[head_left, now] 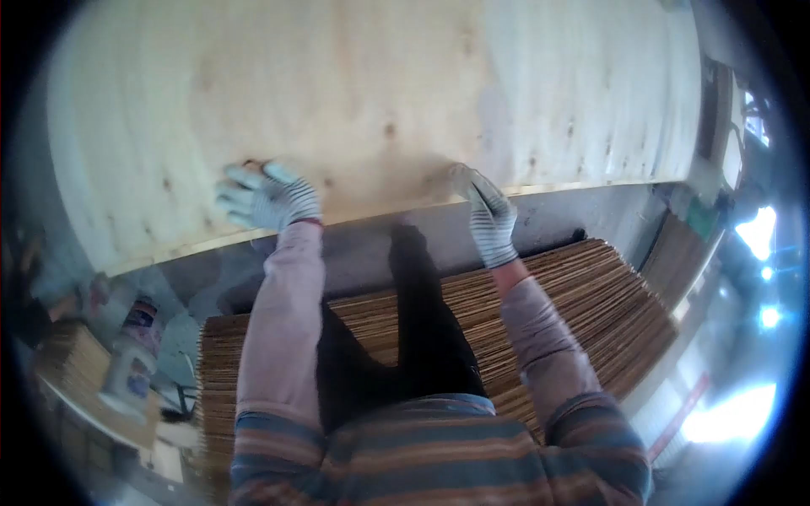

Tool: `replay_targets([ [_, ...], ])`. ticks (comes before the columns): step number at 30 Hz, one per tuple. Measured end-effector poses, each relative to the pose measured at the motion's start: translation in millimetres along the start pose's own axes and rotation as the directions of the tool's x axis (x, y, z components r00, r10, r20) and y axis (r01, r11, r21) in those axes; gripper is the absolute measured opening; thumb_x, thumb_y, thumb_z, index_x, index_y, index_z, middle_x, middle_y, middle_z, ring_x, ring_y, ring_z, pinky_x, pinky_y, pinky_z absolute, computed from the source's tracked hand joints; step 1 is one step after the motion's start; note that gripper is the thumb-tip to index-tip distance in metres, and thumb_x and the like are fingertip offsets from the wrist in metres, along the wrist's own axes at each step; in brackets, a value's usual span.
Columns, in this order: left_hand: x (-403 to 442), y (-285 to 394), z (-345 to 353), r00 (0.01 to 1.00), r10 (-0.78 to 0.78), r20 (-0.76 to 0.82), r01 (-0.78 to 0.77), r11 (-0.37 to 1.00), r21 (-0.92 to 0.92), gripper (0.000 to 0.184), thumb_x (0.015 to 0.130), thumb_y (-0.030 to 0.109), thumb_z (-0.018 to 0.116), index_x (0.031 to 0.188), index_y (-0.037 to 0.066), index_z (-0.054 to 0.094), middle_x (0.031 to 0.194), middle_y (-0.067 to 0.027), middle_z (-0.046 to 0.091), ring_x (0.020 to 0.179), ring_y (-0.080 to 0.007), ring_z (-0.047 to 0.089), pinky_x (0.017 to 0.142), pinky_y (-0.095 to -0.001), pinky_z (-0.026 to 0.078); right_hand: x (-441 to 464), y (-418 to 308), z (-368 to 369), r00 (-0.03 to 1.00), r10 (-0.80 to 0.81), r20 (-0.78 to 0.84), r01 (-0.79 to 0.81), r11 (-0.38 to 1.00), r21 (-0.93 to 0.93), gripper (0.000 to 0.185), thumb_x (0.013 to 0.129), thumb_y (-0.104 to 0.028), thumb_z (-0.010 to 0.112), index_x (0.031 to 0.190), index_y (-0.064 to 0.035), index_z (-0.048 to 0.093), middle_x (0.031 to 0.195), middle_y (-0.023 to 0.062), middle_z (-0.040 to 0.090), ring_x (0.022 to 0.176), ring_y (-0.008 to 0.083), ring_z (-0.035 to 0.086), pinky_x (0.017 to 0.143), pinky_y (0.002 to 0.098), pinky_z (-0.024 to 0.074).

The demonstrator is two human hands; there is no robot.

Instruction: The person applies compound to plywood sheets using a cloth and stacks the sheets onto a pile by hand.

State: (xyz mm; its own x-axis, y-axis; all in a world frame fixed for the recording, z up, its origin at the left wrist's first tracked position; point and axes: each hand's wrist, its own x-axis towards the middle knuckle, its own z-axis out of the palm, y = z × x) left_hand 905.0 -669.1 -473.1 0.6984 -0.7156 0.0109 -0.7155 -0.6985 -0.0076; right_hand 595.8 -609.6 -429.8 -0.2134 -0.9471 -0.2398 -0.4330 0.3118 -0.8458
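A large pale wood sheet [354, 93] with several dark knots spans the upper view, its near edge facing me. My left hand [270, 196], in a striped pale glove, lies on the sheet close to that edge with its fingers apart. A small brownish spot shows by its fingertips; I cannot tell whether it is a knot or a loose piece. My right hand [485, 211], gloved the same way, is at the near edge further right. Its fingers are pressed together and point down onto the wood; whatever they pinch, if anything, is hidden.
Behind my legs is a broad stack of thin brown sheets [565, 304]. At the lower left, a white jug [131, 375] and a dark-labelled container [142, 320] stand by another stack of boards [76, 358]. More boards [675, 249] lie at the right.
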Motion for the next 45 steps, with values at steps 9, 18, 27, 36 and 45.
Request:
replay_targets([
  [9, 91, -94, -19, 0.735, 0.678, 0.022, -0.64, 0.704, -0.306, 0.056, 0.086, 0.034, 0.053, 0.134, 0.006, 0.044, 0.132, -0.0203, 0.047, 0.127, -0.0397, 0.04, 0.107, -0.0571, 0.027, -63, -165, 212, 0.975, 0.204, 0.087, -0.209, 0.976, 0.054, 0.022, 0.091, -0.013, 0.061, 0.11, -0.0046, 0.069, 0.103, 0.0089, 0.071, 0.091, 0.0152, 0.066, 0.078, 0.0319, 0.0542],
  [18, 259, -296, 7, 0.959, 0.226, -0.169, -0.235, 0.971, -0.038, 0.056, 0.089, 0.037, 0.045, 0.136, 0.006, 0.042, 0.139, -0.0222, 0.04, 0.129, -0.0435, 0.034, 0.108, -0.0573, 0.023, 76, -203, 282, 0.936, -0.225, 0.27, 0.333, 0.814, -0.476, 0.027, 0.091, -0.018, 0.06, 0.113, -0.0036, 0.068, 0.109, 0.0098, 0.07, 0.096, 0.019, 0.066, 0.084, 0.0313, 0.0505],
  [27, 314, -309, -36, 0.768, 0.636, 0.077, -0.599, 0.755, -0.267, 0.065, 0.082, 0.039, 0.058, 0.135, 0.005, 0.043, 0.135, -0.023, 0.041, 0.128, -0.0466, 0.033, 0.107, -0.0626, 0.022, -138, -206, 377, 0.909, 0.379, 0.173, -0.362, 0.924, -0.121, 0.032, 0.089, -0.003, 0.062, 0.12, 0.003, 0.061, 0.11, 0.0122, 0.068, 0.101, 0.0154, 0.062, 0.087, 0.0306, 0.0517],
  [36, 446, -393, 14, 0.984, -0.139, 0.114, 0.178, 0.844, -0.506, 0.024, 0.092, 0.022, 0.049, 0.104, 0.003, 0.058, 0.099, -0.0165, 0.062, 0.09, -0.0362, 0.059, 0.08, -0.0459, 0.048, 171, -405, 574, 0.871, -0.203, 0.448, -0.233, 0.633, 0.739, 0.041, 0.097, -0.029, 0.053, 0.131, -0.005, 0.052, 0.12, 0.0069, 0.061, 0.11, 0.0165, 0.057, 0.093, 0.0321, 0.0464],
  [45, 451, -395, 6, 0.94, -0.076, 0.333, 0.226, 0.871, -0.437, 0.033, 0.092, 0.026, 0.047, 0.108, -0.003, 0.053, 0.103, -0.0213, 0.059, 0.096, -0.0389, 0.057, 0.084, -0.0456, 0.047, 439, -518, 677, 0.797, -0.298, 0.526, 0.571, 0.657, -0.492, 0.029, 0.09, -0.023, 0.063, 0.113, -0.0073, 0.068, 0.112, 0.0089, 0.069, 0.101, 0.0182, 0.064, 0.09, 0.031, 0.0493],
])
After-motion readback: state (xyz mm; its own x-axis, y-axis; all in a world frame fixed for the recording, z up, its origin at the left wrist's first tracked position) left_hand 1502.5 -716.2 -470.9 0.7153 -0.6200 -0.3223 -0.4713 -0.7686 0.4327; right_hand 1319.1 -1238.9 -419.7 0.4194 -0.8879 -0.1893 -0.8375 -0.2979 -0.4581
